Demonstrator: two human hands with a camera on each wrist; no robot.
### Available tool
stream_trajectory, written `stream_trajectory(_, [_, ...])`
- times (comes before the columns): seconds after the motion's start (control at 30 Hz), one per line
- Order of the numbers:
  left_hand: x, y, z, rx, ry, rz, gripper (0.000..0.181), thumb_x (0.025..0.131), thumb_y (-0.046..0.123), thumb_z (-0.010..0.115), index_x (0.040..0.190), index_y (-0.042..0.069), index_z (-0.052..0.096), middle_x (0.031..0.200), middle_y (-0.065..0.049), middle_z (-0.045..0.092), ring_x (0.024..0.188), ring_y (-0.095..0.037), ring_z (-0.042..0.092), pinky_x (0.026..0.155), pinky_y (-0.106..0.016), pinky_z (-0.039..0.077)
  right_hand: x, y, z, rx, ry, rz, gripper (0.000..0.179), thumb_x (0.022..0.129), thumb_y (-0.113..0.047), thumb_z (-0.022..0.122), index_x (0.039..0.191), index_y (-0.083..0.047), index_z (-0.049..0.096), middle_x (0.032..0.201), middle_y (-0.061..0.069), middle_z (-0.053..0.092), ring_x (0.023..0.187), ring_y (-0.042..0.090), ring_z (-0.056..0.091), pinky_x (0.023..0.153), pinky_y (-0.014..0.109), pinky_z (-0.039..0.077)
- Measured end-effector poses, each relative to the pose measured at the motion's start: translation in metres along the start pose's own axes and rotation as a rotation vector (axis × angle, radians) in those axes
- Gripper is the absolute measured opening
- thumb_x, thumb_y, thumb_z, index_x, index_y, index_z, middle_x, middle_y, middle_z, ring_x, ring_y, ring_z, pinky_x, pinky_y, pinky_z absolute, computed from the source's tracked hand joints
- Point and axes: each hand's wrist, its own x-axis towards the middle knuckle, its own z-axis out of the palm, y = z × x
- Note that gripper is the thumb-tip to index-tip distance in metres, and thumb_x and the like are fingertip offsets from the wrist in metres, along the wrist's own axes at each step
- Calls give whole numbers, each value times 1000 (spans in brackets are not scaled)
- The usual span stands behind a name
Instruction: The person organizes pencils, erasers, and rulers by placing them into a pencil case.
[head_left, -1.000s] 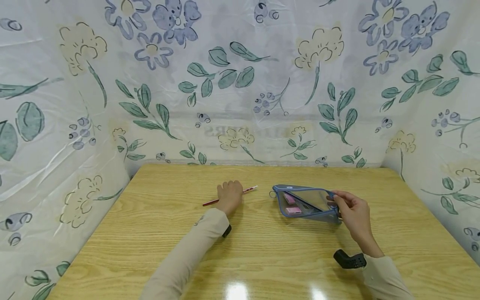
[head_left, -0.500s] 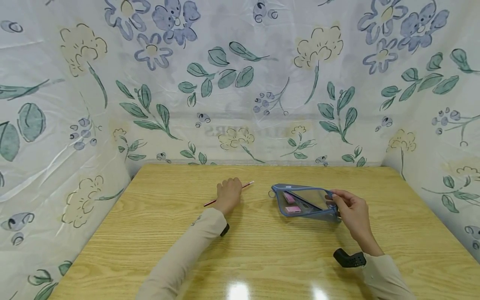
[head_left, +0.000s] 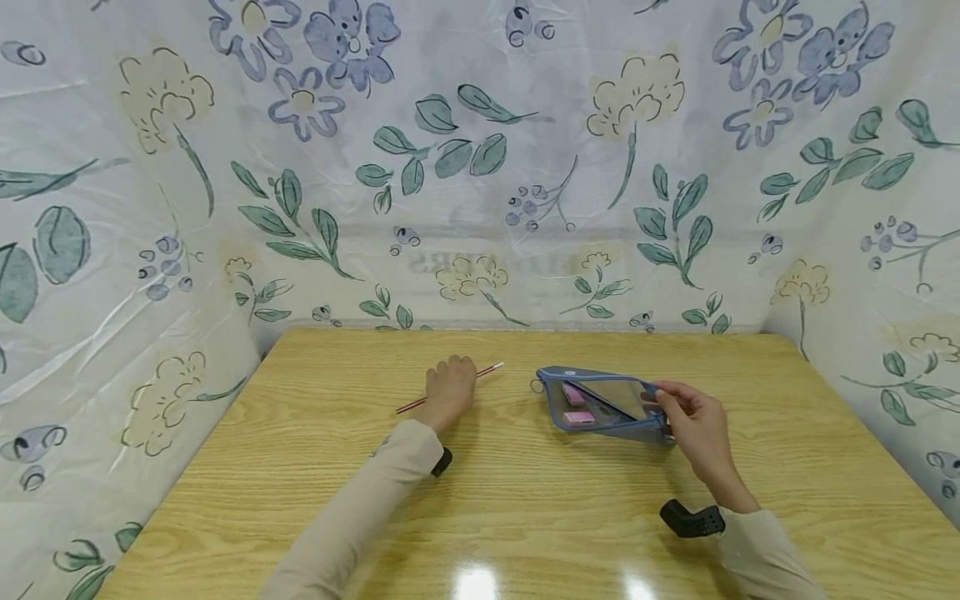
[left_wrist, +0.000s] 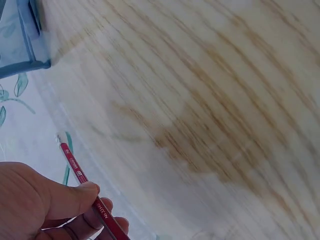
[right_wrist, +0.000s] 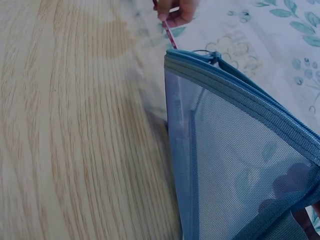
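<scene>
My left hand (head_left: 450,392) pinches a red pencil (left_wrist: 80,172) with a white end, thumb against curled fingers; the head view has it slanting across the left half of the table. To its right, my right hand (head_left: 699,425) grips one end of a blue mesh zip pouch (right_wrist: 235,125), its fingers partly inside the opening. The pouch gapes wide along its zip. Pink erasers (head_left: 578,417) and a dark triangular piece lie inside. In the right wrist view the mesh partly veils the right fingers.
Both hands are over a wooden table (head_left: 540,517). A floral curtain (head_left: 480,167) rises behind it and on both sides. Each wrist carries a black mount (head_left: 693,518).
My left hand, still pinching the pencil, has shifted slightly left. The pouch and my right hand have also drifted a little left.
</scene>
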Motion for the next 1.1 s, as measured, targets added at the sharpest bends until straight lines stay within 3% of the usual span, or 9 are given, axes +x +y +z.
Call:
stream_trajectory(0.27, [-2, -6, -1, -5, 37, 16, 9, 96, -1, 54, 87, -2, 56, 77, -13, 49, 70, -28, 50, 67, -44, 45, 3, 2, 5, -13, -21, -8, 27, 101, -14, 52, 116, 4, 66, 100, 18, 70, 79, 4, 67, 54, 27, 53])
stream_trajectory(0.43, [-5, -7, -3, 8, 37, 25, 8, 96, 0, 55, 88, -2, 55, 76, -12, 48, 67, -26, 47, 64, -41, 42, 2, 0, 7, -5, -49, -15, 28, 101, -15, 52, 117, 5, 65, 101, 19, 70, 81, 7, 67, 55, 27, 53])
stream_trajectory(0.7, [-11, -8, -8, 32, 88, 54, 7, 96, 0, 55, 89, -2, 56, 76, -11, 48, 65, -24, 44, 61, -39, 40, 1, -2, 10, 20, -67, -5, 27, 101, -15, 53, 117, 4, 66, 102, 20, 70, 80, 5, 65, 55, 27, 52])
stream_trajectory(1.1, [-16, -4, -19, -7, 70, 74, 8, 92, -2, 60, 90, 1, 53, 78, -8, 45, 66, -22, 38, 61, -35, 30, 4, -2, 12, 29, -55, -28, 27, 101, -15, 53, 116, 3, 67, 100, 19, 70, 80, 7, 67, 56, 28, 54])
